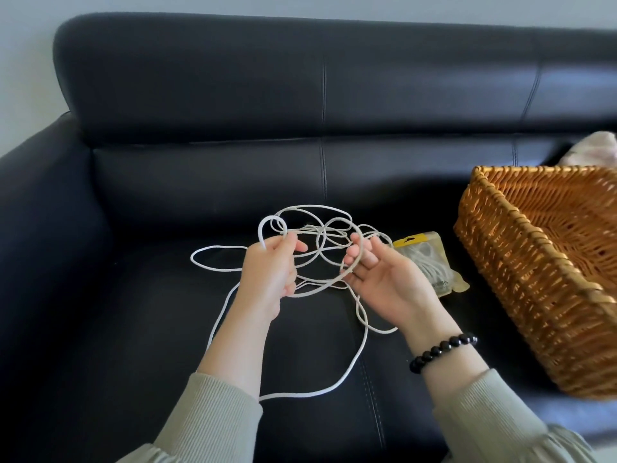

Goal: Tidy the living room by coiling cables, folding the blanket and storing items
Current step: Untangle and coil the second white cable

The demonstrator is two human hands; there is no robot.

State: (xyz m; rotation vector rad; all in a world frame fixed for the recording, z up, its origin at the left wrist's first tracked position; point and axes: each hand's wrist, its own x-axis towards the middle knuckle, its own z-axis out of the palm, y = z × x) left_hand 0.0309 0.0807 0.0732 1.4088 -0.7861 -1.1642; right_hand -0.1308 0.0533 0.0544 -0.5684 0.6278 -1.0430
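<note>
**Q:** Where is the white cable (260,230) being held?

**A:** One loop is being gripped in the closed left hand (270,265) above the sofa (167,329) seat. Another is being carried across the relaxed, palm-up fingers of the right hand (377,272).

**Q:** Which relation is governing the next wrap?

**A:** The tangle is lying just beyond and between both hands, and a long slack run is being trailed under the right wrist towards the left sleeve. The right hand is judged nearer.

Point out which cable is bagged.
The bundled one in the yellow-topped clear pouch beside the wicker basket; the other cable sprawls loose, gripped by the left hand.
</note>
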